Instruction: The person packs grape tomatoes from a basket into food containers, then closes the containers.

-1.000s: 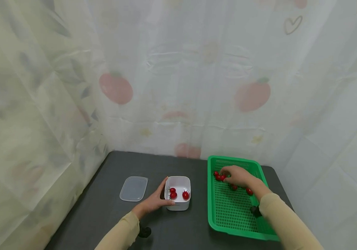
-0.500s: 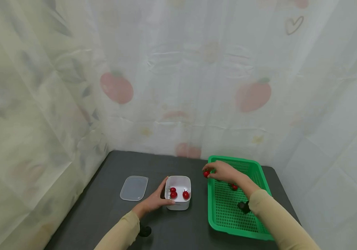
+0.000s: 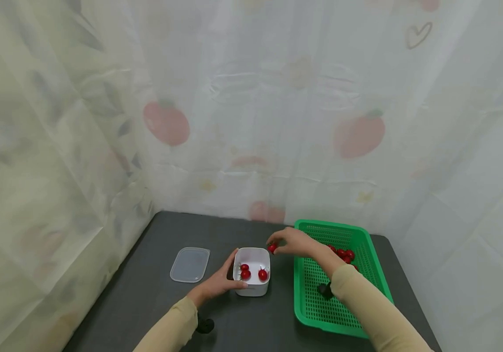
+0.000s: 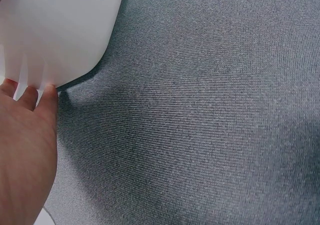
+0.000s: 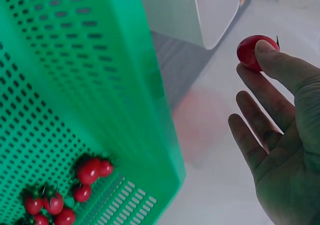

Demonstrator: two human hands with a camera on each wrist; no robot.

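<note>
My right hand (image 3: 295, 242) pinches a cherry tomato (image 3: 272, 248) between thumb and fingers, in the air just right of the white plastic container (image 3: 251, 291). In the right wrist view that tomato (image 5: 247, 52) shows its green stem, while the other fingers stay spread beneath. My left hand (image 3: 217, 284) holds the container from its left, thumb along the front side and fingers at the rear left. Three cherry tomatoes (image 3: 262, 275) lie inside it. The left wrist view shows fingertips (image 4: 49, 92) against the container's wall (image 4: 55, 30).
A green perforated basket (image 3: 298, 293) stands on the right of the dark table (image 3: 146, 303), under my right forearm, with several cherry tomatoes (image 3: 349, 254) in it. Left of the container lies a translucent lid (image 3: 190, 265). A patterned curtain (image 3: 242, 122) hangs behind the table.
My right hand has picked a cherry tomato from the basket and carried it left, over the basket's rim, to beside the container. The left hand and container have stayed in place.
</note>
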